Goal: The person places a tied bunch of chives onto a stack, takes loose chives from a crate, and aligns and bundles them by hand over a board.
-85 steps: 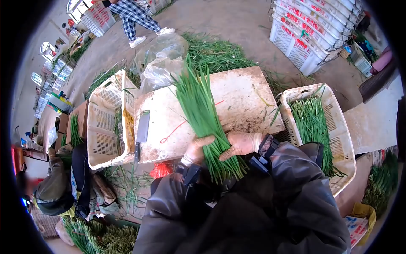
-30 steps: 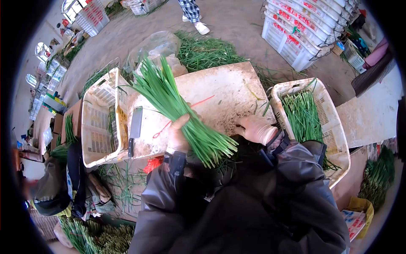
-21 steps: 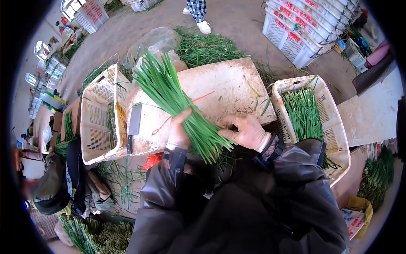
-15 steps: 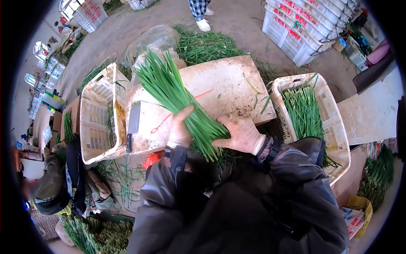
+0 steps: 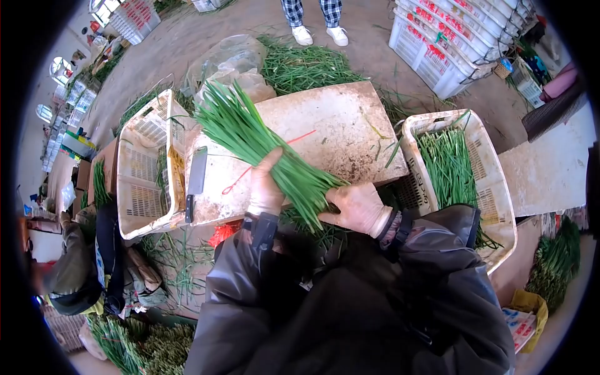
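A loose bunch of garlic chives [image 5: 250, 134] lies slantwise over the white board [image 5: 325, 112], its far end pointing up and left. My left hand [image 5: 267, 184] is closed around the middle of the bunch, thumb on top. At the near right end, my right hand [image 5: 359, 209] grips the edge of the same bunch between thumb and fingers; some fingertips are hidden. Both hands wear pale, stained gloves. A red tie [image 5: 234, 181] passes under the bunch on the board. Left of it rests a cleaver [image 5: 197, 175] with a black handle.
A white crate [image 5: 144, 181] stands left of the board, and another crate [image 5: 507, 206] holding chives [image 5: 447, 162] stands right. Behind are a plastic bag [image 5: 234, 56], a heap of cut leaves [image 5: 306, 65] and stacked crates [image 5: 431, 56]. A person's white shoes [image 5: 303, 35] show beyond.
My right hand has shifted slightly right and down along the bunch's end, its thumb changing place. The bunch has tilted a little further left. Both of the other person's legs now show.
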The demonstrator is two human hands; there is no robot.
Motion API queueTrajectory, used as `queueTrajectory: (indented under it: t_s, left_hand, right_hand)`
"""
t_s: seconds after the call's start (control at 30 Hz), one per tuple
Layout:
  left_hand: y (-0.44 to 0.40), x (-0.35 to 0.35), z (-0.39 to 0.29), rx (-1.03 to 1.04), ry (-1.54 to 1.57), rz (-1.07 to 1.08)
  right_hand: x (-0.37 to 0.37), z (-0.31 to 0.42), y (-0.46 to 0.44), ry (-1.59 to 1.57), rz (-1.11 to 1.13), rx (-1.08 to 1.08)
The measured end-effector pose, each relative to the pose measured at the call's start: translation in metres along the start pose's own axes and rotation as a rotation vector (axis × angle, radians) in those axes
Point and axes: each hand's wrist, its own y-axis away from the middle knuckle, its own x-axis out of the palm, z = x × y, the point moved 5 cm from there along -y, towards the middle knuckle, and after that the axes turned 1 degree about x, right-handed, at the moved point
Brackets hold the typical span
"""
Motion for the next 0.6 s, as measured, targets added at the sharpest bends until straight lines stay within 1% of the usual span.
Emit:
queueTrajectory:
  t_s: [0.13, 0.23, 0.43, 0.53, 0.6]
  left_hand:
    - [-0.002, -0.001, 0.001, 0.028, 0.008, 0.005]
    - [-0.001, -0.001, 0.000, 0.037, 0.006, 0.019]
    - [-0.003, -0.009, -0.001, 0.056, -0.017, 0.010]
    - [-0.006, -0.017, -0.004, 0.067, -0.021, -0.012]
    - [-0.011, -0.029, -0.007, 0.085, -0.020, -0.019]
  right_hand:
    - [0.007, 0.000, -0.003, 0.017, 0.028, 0.053]
    - [0.011, -0.006, -0.003, -0.066, -0.032, 0.085]
    - [0.003, -0.014, -0.005, -0.229, 0.020, 0.176]
    - [-0.003, -0.015, -0.005, -0.188, 0.146, 0.124]
    - [0.002, -0.016, -0.001, -0.068, 0.284, 0.080]
